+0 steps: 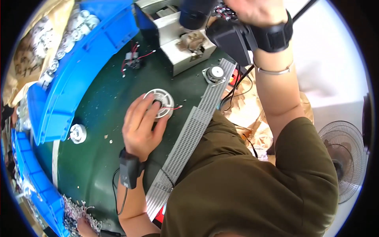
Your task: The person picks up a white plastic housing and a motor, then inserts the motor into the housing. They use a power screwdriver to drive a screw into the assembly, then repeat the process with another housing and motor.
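My left hand (pixel 140 128) is closed over a white round plastic housing (pixel 169 98) on the green table. Its fingertips reach into the spoked ring, beside a small black part, and a short red wire crosses the ring. At the top edge my right hand (pixel 258 12) is raised over a pile of dark parts with red wires (pixel 224 10). Its fingers are cut off by the frame, so what they hold, if anything, is hidden. Below that hand stands a light metal press fixture (pixel 175 47), with a dark cylinder (pixel 196 15) above it. Both wrists wear black strapped devices.
A small round speaker (pixel 216 74) sits by a perforated grey strip (pixel 189 134) along the table's near edge. Blue bins (pixel 67 94) with white parts line the left. Loose wired parts (pixel 132 59) and another white housing (pixel 78 133) lie about. Another person's hand (pixel 85 228) touches a wire pile.
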Demonstrator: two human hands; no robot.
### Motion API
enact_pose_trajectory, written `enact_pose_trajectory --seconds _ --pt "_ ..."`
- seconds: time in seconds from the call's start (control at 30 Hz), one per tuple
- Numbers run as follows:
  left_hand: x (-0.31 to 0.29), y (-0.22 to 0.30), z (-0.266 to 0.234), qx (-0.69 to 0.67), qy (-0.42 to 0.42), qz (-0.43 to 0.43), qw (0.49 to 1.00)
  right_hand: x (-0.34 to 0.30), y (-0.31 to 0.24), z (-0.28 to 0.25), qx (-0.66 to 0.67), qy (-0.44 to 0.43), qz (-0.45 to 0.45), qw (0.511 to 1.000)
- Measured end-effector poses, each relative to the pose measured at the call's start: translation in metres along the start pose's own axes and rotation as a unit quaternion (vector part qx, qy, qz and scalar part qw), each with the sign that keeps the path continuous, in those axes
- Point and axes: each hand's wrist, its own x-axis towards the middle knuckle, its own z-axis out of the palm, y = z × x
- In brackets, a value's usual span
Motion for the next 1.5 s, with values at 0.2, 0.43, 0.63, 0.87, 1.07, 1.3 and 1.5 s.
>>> enact_pose_trajectory --seconds 0.2,0.43,0.63,0.87,1.07,1.3,1.5 --pt "-0.002 -0.005 0.000 0.026 -0.017 0.016 0.999 -0.030 0.031 -0.034 0.024 0.068 -0.025 0.997" --pt "0.000 -0.004 0.004 0.026 -0.023 0.027 0.999 -0.031 0.050 -0.056 -0.020 0.047 -0.063 0.997" --pt "-0.002 -0.005 0.003 0.025 -0.021 0.030 0.999 -0.032 0.054 -0.054 -0.036 0.043 -0.044 0.997" --pt "-0.002 -0.006 0.003 0.028 -0.022 0.033 0.999 -0.037 0.047 -0.044 0.000 0.055 -0.050 0.997" --pt "-0.002 -0.006 0.004 0.024 -0.018 0.036 0.999 -0.038 0.049 -0.047 -0.075 0.045 -0.083 0.993" --pt "-0.004 0.000 0.003 0.058 -0.006 -0.027 0.998 -0.058 0.047 -0.045 -0.020 0.063 0.004 0.998" --pt "-0.003 0.001 0.007 0.039 0.009 -0.036 0.999 -0.062 0.044 -0.012 0.207 0.032 0.009 0.978"
